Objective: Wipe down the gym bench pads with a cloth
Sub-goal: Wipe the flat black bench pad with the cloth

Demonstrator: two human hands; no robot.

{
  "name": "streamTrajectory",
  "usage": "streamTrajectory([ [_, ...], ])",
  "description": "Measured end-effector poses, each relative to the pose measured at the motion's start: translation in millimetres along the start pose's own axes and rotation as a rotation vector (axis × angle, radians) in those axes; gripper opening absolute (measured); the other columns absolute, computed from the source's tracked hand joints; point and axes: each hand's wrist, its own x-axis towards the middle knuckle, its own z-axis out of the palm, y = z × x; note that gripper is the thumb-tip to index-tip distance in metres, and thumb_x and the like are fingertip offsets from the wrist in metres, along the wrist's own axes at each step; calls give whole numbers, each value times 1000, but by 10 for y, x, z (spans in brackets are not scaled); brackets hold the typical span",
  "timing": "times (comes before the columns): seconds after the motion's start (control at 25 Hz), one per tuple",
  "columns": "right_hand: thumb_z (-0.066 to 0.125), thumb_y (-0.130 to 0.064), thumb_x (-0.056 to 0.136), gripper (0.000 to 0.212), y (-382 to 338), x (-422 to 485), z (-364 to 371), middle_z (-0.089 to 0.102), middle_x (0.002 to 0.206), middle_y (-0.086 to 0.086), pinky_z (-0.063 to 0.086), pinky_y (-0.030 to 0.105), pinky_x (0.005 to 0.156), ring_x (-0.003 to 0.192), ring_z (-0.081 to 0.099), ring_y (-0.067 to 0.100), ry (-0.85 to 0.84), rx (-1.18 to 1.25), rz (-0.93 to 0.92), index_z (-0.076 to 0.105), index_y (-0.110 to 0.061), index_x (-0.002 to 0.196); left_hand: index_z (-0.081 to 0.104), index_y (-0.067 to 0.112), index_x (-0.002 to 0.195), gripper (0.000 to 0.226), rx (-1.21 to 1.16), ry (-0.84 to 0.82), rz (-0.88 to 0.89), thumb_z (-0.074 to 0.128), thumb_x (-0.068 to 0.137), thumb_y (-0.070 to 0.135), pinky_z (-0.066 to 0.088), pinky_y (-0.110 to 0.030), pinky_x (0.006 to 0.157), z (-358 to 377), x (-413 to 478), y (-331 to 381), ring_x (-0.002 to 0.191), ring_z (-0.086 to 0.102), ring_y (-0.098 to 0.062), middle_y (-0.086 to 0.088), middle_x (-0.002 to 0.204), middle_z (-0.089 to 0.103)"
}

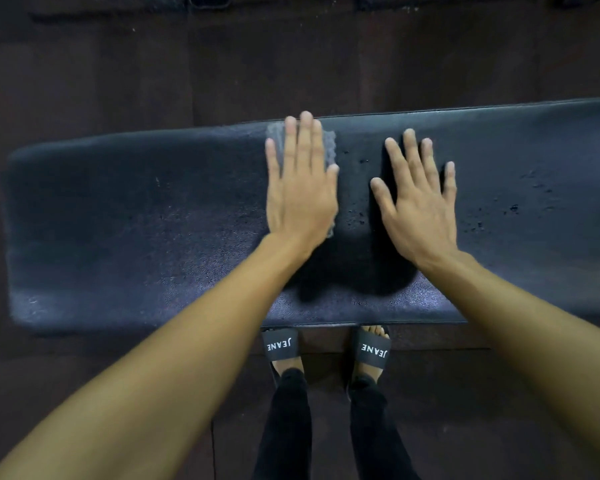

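Note:
A long black bench pad [136, 216] lies crosswise in front of me, its surface grainy and worn. A small grey cloth [329, 147] lies on the pad near its far edge. My left hand [300, 181] presses flat on the cloth with straight fingers and covers most of it; only the cloth's edges show. To the right, my right hand [418, 199] rests flat on the bare pad, fingers spread and holding nothing. Dark wet specks dot the pad between my hands and further right.
Dark rubber floor tiles [118, 64] surround the bench. My feet in black slides [280, 344] stand against the pad's near edge. Dark gym equipment [208, 0] shows dimly along the top edge of the view.

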Motion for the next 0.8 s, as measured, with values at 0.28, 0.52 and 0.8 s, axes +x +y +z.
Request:
streamTrajectory([
  [0.28,17,-52,104,59,42,-10,138,-2,167,-8,-4,46,124,153,-4,14,72,-90,-15,3,-32,158,11,7,156,60,-18,-77,81,25,104,33,9,-49,123,48,-1021,-87,152,2,-23,-9,164,5],
  [0.52,16,-51,104,59,38,28,125,-3,167,-8,-5,46,123,153,-6,14,68,-81,-23,3,-32,158,3,6,156,61,-48,-63,-229,23,105,33,0,-47,123,-80,-571,-641,151,-6,-24,-10,164,-2],
  [0.8,23,-50,104,58,42,40,40,-4,166,-12,-9,43,122,153,-8,11,-7,13,-23,6,-35,158,12,3,155,61,-32,25,-96,21,104,35,12,-51,121,69,-515,246,151,6,-29,-14,163,9],
])
